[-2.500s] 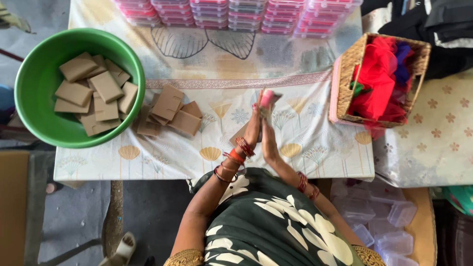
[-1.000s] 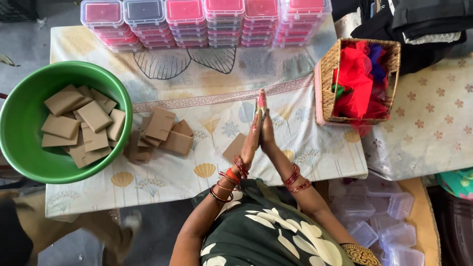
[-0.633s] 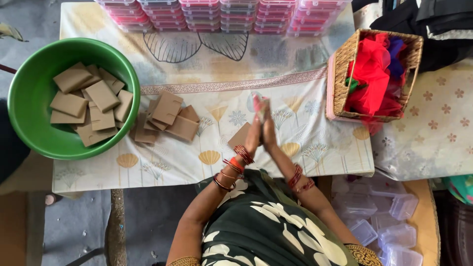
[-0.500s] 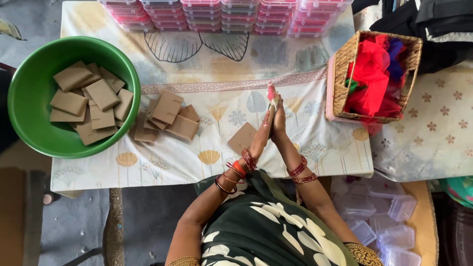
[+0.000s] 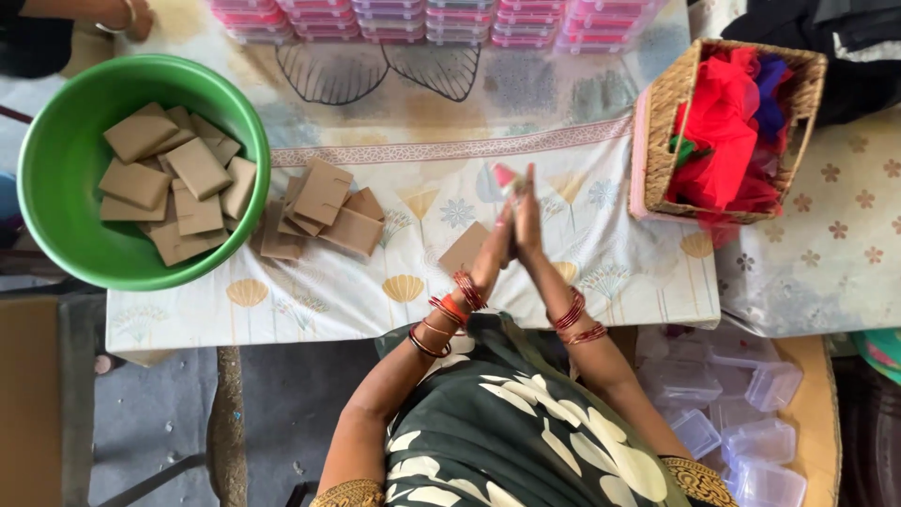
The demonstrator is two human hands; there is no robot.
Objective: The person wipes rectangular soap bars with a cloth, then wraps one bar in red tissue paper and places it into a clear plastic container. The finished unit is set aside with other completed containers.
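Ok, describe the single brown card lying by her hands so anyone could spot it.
On the patterned tablecloth, right of the green plastic bowl, lies a loose pile of brown cards. The single brown cardboard square lies alone beside the left hand, apart from pile and bowl.

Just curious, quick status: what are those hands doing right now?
Left hand and right hand pressed palm to palm, small red-tipped piece between fingertips. Brown card below. Nothing in the way.

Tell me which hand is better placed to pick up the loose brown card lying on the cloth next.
Left, probably. The loose brown card lies on the tablecloth just beside the left hand; the right hand, pressed palm to palm against it around a small red thing, sits on the far side.
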